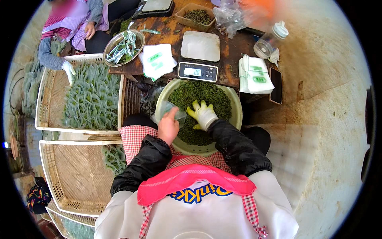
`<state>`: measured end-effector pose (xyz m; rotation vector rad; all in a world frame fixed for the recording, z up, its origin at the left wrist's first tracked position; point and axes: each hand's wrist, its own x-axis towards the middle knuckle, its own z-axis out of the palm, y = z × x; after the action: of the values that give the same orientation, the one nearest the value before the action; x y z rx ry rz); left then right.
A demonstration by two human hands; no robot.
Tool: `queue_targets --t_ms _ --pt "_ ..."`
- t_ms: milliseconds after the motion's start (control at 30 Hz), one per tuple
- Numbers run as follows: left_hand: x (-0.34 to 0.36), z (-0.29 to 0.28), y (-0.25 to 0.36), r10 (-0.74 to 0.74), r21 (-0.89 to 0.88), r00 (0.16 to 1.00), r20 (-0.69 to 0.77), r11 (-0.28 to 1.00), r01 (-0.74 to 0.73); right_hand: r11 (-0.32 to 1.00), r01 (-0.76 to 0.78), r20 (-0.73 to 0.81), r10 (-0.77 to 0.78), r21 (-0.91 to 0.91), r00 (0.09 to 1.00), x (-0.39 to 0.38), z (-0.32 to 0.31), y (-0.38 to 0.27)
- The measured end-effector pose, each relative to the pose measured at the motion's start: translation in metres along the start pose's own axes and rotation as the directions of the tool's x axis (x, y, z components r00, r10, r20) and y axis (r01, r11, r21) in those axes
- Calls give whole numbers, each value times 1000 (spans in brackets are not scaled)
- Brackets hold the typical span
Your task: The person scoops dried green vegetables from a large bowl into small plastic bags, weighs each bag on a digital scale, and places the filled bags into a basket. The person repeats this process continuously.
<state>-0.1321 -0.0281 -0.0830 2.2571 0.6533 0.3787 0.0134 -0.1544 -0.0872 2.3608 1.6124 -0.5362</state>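
My left hand (168, 126) is bare and pinches a small clear plastic bag (169, 108) at the left rim of a pale round basin (237, 104) on my lap. The basin holds a heap of dark green tea leaves (201, 92). My right hand (203, 114), in a yellow-white glove, rests palm down on the leaves with fingers spread, just right of the bag.
A digital scale (199, 59) with a white pan stands on the brown table beyond the basin, between stacks of white packets (158, 59) (255, 74). A phone (275, 85) lies right. White mesh trays (49, 85) sit left; another person's gloved hand (68, 70) reaches into one. A metal bowl (123, 47) holds sachets.
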Motion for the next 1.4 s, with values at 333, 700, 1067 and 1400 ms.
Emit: queue_targets --t_ms 333,700,1067,1400 --pt "7 8 -6 -271 -538 884 381 713 450 922 -35 -204 123 386 971 42 31 27" --pt "5 25 11 -194 -428 940 280 851 303 -494 530 -136 630 689 764 -40 -4 19" --pt "-6 38 17 -290 -389 806 516 759 522 -675 558 -345 440 482 829 -65 -36 -17" --pt "-11 28 32 -311 -583 817 486 580 568 -301 599 -439 459 742 773 -44 -19 -20"
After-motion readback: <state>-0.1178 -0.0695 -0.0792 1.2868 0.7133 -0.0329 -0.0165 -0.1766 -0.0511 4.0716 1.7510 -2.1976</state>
